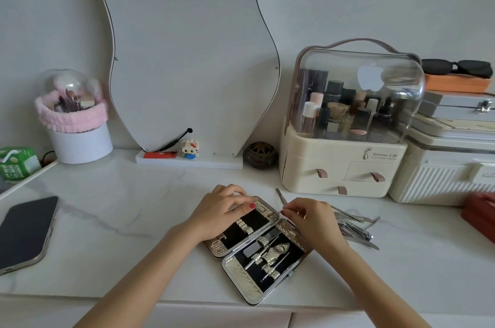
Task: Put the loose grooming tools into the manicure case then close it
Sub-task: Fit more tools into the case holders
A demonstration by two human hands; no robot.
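- On the white marble-look tabletop point(112, 193), I see the manicure case point(258, 250) lying open in two halves, tilted diagonally, near the front edge.
- My view shows the left hand point(219, 211) resting on the far half of the case, thumb with a red-painted nail curled at its rim; a thin tool seems pinched under that thumb, though I cannot tell for sure.
- The right hand point(308, 216) hovers over the case's hinge end, its thumb and forefinger pinching a slim metal tool point(281, 197) whose tip points up and away toward the wall.
- The near half of the case already holds several tools point(267, 255) tucked under gold straps against a black lining.
- The far half shows empty gold loops on black lining where the left wrist does not cover it.
- A pile of loose grooming tools point(356, 228), nail clippers among them, lies on the tabletop just right of the right hand.
- A smartphone point(25, 231) rests face up at far left, well apart from the case.
- Behind, a wavy-edged mirror point(187, 59) leans on the wall, with a cream cosmetics organiser point(342, 166) with a clear dome to its right.
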